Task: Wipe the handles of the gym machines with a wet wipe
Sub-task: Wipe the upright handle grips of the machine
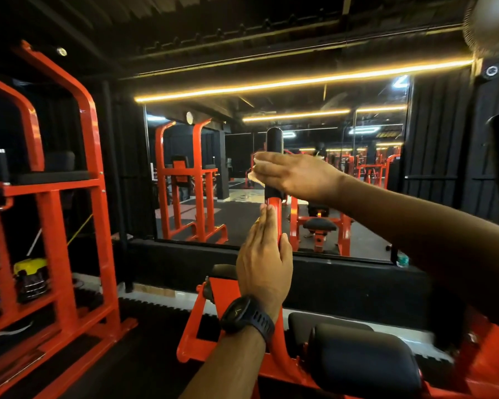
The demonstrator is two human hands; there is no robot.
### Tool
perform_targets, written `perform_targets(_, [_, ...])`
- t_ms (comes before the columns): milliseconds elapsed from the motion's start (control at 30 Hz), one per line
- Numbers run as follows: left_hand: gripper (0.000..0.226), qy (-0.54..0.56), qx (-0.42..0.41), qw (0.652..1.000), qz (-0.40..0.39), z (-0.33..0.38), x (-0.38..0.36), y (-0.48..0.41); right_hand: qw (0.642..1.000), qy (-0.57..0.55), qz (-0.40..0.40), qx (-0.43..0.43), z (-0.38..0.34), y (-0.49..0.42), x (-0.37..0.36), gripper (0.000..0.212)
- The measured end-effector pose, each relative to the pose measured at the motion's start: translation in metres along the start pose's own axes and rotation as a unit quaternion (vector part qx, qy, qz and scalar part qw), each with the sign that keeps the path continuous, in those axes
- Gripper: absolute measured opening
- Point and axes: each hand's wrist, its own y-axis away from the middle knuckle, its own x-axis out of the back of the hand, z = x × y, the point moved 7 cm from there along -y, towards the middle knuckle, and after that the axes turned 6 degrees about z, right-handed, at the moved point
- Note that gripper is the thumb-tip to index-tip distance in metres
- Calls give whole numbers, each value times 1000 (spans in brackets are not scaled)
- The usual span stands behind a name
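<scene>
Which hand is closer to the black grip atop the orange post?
Right. The right hand presses the wipe across the black grip; the left hand rests on the orange post below it.

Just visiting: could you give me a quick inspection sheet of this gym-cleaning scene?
Surface: dark floor mat under the machines.
Job's things: black handle on an orange post; white wet wipe against it.
Clutter: yellow-lidded tub on the left rack; bottle below the wall mirror.
Hands: right hand presses the wipe to the handle with straight fingers; left hand, wearing a watch, rests on the post.
Cables: nothing seen.
Surroundings: light strips, black pad.
</scene>
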Motion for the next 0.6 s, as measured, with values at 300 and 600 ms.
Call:
perform_targets(300, [62, -3, 7, 1000, -11, 0, 1, -1, 993, 10, -29, -112, 20, -19, -4, 67])
perform_targets(600, [62, -3, 11, 1000, -7, -1, 0, -2, 905, -132, 109, -389, 14, 3, -2, 68])
